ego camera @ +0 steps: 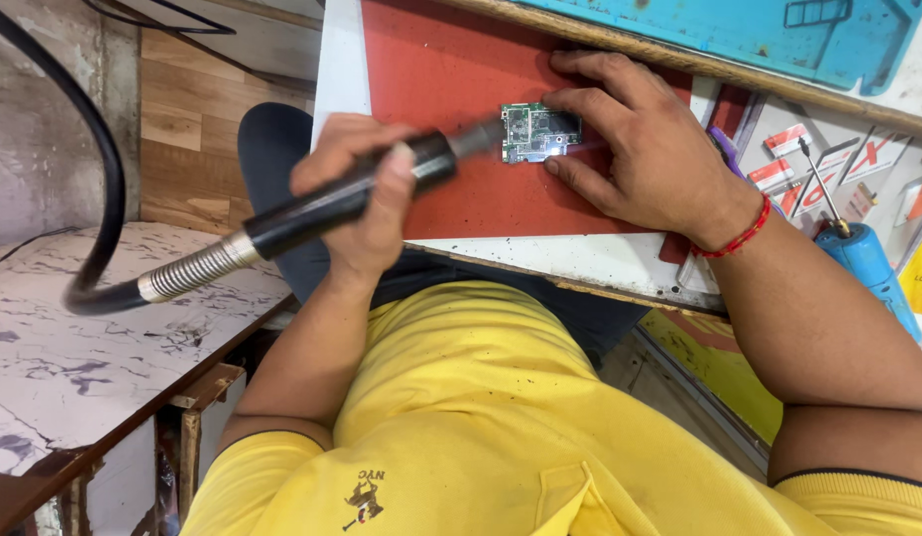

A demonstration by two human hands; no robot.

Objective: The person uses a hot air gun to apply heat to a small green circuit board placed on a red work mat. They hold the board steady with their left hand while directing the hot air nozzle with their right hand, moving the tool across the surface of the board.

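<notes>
While our left hand (362, 238) curls its fingers tight around the black handpiece (322, 208) and our right hand (645, 149) pins the small circuit board (538, 132) on the red mat (431, 69), upper centre, with spread fingers, we judge the tip could slip and burn them or nudge the board.

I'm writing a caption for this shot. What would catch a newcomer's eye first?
First, the black cylindrical hot-air handpiece with its ribbed metal hose, gripped by the left hand at centre left, its nozzle aimed at the small green circuit board. The board lies on the red rectangular mat, pinned by the right hand. Below, the yellow polo shirt fills the foreground.
</notes>
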